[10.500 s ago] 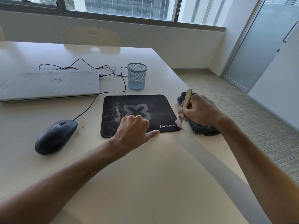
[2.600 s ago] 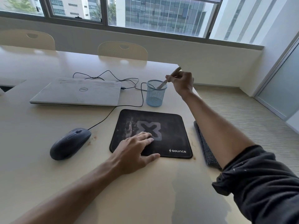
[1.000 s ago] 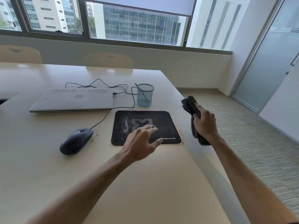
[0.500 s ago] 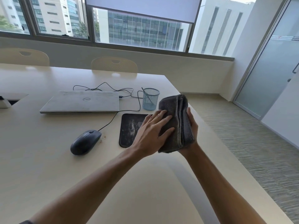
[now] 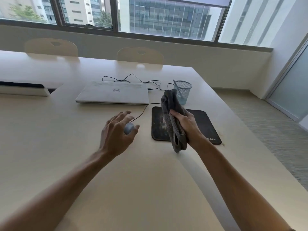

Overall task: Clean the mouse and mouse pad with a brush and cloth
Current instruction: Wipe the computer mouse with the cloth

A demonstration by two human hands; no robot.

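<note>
The brush (image 5: 177,89) now stands in the mesh cup (image 5: 183,92), beyond the right hand (image 5: 187,126); a few seconds ago that hand was lowering it in, so the brushing stage looks finished; the right hand has since taken up the folded cloth (image 5: 173,117) and grips it upright above the pad (image 5: 202,124), fingers curled round its middle. Half a second ago the left hand (image 5: 116,130) lay flat against the cloth; it has come away and now reaches left, fingers spread and loose, grasping nothing yet, hovering over the mouse (image 5: 129,128), which shows only as a blurred patch between thumb and fingers; whether skin meets it I cannot tell. The pad lies on the table (image 5: 66,139) under and behind the right hand, pale smears showing on its near-left part; so it has not been wiped yet. My reading: the work has turned from brush to cloth, and the mouse is likely the first thing to be wiped; the left hand would need to lift it and bring it across to the cloth. The mouse cable (image 5: 141,112) runs away from the left hand toward the laptop (image 5: 115,92) and may limit that lift.
</note>
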